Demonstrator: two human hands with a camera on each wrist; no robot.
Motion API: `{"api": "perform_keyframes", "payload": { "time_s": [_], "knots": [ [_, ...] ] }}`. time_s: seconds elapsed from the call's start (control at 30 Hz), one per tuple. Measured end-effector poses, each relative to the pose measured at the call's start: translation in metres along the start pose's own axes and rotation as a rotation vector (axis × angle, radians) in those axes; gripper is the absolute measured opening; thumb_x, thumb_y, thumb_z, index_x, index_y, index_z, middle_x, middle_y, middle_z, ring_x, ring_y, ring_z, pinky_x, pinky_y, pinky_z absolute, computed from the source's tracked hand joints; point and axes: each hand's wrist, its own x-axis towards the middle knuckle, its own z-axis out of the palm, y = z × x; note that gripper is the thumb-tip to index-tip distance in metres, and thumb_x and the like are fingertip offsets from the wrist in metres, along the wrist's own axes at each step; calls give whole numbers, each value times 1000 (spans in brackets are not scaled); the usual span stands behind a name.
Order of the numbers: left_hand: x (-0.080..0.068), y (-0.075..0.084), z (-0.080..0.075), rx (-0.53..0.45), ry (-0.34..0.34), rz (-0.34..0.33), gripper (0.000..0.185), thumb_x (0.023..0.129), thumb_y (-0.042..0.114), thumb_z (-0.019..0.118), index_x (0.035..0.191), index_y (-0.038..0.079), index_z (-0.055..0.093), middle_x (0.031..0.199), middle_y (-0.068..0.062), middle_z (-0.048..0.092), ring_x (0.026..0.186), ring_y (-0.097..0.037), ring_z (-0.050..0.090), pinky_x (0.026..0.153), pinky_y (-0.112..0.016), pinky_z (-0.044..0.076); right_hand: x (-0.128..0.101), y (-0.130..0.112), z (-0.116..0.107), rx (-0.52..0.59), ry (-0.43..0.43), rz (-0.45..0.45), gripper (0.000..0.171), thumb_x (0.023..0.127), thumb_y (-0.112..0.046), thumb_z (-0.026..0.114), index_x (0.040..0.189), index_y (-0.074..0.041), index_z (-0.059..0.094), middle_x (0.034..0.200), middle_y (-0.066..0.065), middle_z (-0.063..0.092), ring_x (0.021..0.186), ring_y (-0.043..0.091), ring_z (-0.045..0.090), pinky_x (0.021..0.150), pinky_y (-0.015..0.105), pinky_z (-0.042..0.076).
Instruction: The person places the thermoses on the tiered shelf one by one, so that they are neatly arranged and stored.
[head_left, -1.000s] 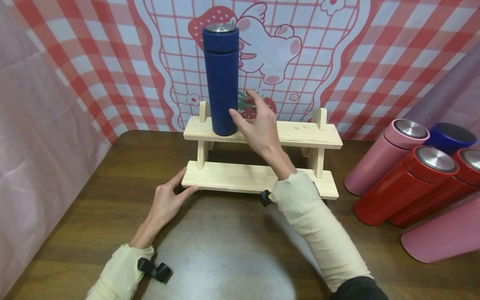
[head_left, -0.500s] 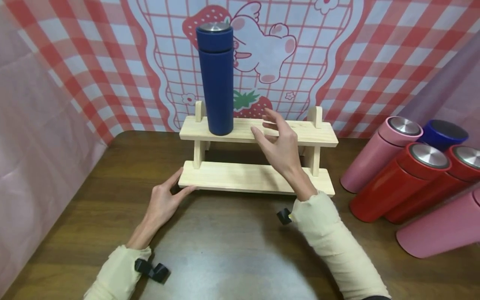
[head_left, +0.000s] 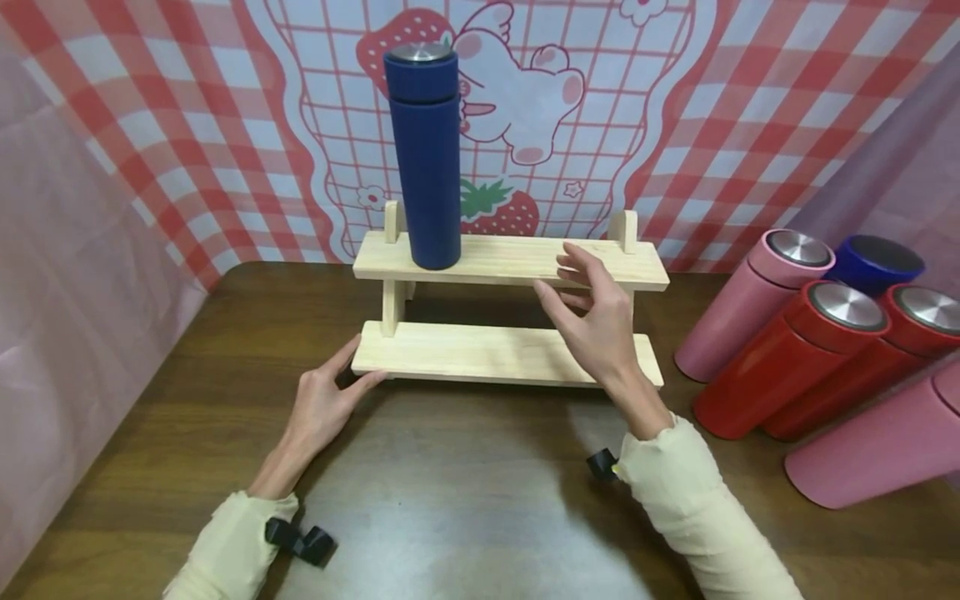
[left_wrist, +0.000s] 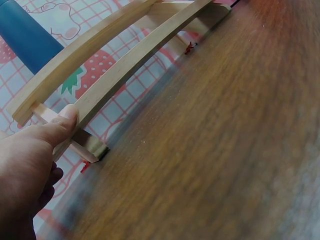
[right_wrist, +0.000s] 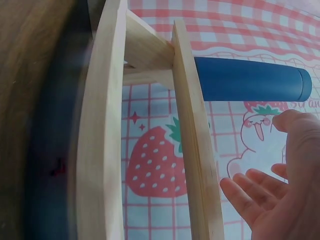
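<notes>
Standing blue flask (head_left: 425, 158) on wooden rack (head_left: 517, 260)

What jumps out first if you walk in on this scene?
A tall blue flask stands upright at the left end of the top board of a two-tier wooden shelf, against a red checked strawberry backdrop. The left hand touches the lower board's left corner; the right hand hovers open, holding nothing. Red, pink and blue flasks lie piled at the right on the table.

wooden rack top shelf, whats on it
Only the blue flask, upright near the left end of the top shelf. The right hand covers a patch of the shelf's front edge; it holds nothing.
</notes>
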Motion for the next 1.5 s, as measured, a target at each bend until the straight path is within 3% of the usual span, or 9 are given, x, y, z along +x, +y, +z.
{"api": "perform_keyframes", "payload": {
  "time_s": [0.17,0.43,0.7,0.8,1.03,1.33,1.5],
  "knots": [
    [0,-1,1,-1,-10,-5,71,91,24,84,149,-1,53,144,-21,56,127,-41,58,100,-59,48,-11,4,-12,-42,7,3,57,91,-4,80,143,2,57,127,22,67,114,33,68,84,42,59],
    [-1,0,0,-4,-17,-13,70,92,24,82,149,-3,52,146,-23,54,127,-41,58,100,-59,48,-28,9,-36,-88,52,57,54,90,0,79,140,5,59,124,21,68,109,31,68,82,20,56],
    [-1,1,0,1,-9,-10,71,90,23,84,149,-2,53,145,-23,54,127,-42,58,99,-59,49,-41,11,-53,-115,63,108,55,90,1,79,140,7,57,128,20,67,112,37,66,84,17,55],
    [-1,1,0,1,-5,-6,70,91,23,83,149,-2,53,145,-23,55,126,-42,58,98,-60,49,-45,11,-59,-122,63,127,54,90,1,78,140,5,58,128,19,67,111,33,66,85,17,54],
    [0,0,0,-8,-8,-2,70,91,24,83,149,-1,53,145,-22,55,127,-41,58,100,-59,48,-60,10,-73,-142,67,145,53,89,2,79,139,2,61,127,18,68,109,0,62,84,13,52],
    [0,1,0,-5,-7,2,69,92,23,82,148,-3,53,145,-22,55,127,-41,57,100,-60,48,-83,14,-95,-209,87,141,55,84,10,80,136,4,62,125,18,68,107,-4,63,85,10,50],
    [0,0,0,-1,-2,-3,69,91,22,83,148,-2,53,144,-22,55,127,-41,58,100,-60,48,-94,14,-105,-223,105,129,57,81,15,80,135,4,63,123,5,68,108,2,65,84,10,50]
  ]
}}
